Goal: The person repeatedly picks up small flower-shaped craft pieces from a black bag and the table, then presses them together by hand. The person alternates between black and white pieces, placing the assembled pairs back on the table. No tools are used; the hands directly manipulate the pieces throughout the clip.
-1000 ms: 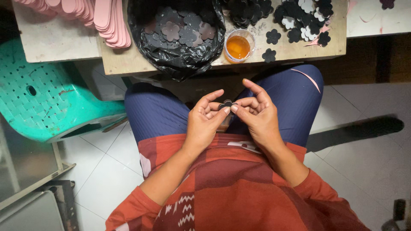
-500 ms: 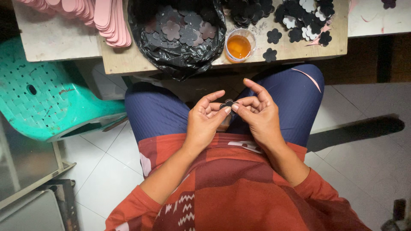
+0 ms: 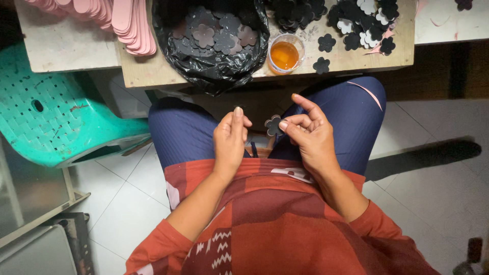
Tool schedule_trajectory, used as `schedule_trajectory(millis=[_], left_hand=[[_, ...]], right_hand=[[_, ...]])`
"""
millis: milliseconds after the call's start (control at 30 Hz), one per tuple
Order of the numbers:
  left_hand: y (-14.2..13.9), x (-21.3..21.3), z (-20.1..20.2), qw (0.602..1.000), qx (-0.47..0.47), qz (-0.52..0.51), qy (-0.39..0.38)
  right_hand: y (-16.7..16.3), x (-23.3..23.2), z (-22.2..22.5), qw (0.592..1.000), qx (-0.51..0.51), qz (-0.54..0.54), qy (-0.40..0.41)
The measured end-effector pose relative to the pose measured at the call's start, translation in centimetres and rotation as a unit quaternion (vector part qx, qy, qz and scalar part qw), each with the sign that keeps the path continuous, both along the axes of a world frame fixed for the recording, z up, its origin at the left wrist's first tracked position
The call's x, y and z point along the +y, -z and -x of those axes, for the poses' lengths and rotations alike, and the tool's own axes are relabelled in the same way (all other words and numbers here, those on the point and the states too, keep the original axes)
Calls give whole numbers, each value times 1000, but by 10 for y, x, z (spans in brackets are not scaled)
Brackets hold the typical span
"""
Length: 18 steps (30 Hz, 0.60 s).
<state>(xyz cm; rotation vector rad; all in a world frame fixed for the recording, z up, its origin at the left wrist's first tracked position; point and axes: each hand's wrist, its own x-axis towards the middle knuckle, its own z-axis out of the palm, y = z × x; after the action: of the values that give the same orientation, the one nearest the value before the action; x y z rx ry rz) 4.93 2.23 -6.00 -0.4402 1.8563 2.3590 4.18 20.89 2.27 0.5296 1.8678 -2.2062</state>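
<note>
My right hand point(image 3: 310, 137) pinches a small black flower-shaped foam piece point(image 3: 273, 125) between thumb and forefinger, above my lap. Just left of it and apart from the piece, my left hand point(image 3: 230, 140) has its fingers pressed together against the thumb, and nothing shows in it. Both hands hover between my knees in blue trousers, just below the wooden table's point(image 3: 351, 60) front edge.
On the table stand a black plastic bag point(image 3: 211, 74) holding several flower cut-outs, a clear cup of orange liquid point(image 3: 284, 53), a heap of black flower pieces point(image 3: 356, 20) and pink strips point(image 3: 127, 23). A teal plastic stool point(image 3: 56, 117) lies at my left.
Both hands were pinched together on the flower piece. Now they have drawn apart; the piece stays in my right hand and my left hand has shifted left.
</note>
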Motion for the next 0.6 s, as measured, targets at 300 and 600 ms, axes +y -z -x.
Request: schedule_trajectory(millis=[300,600], left_hand=[[-52,14,4,984,-31,-148,92],[-50,13,4,983,-45,-157,89]], right_hand=[[2,-1,0,1000,5,19,-5],[1,-1,-1,1000,0,9,-12]])
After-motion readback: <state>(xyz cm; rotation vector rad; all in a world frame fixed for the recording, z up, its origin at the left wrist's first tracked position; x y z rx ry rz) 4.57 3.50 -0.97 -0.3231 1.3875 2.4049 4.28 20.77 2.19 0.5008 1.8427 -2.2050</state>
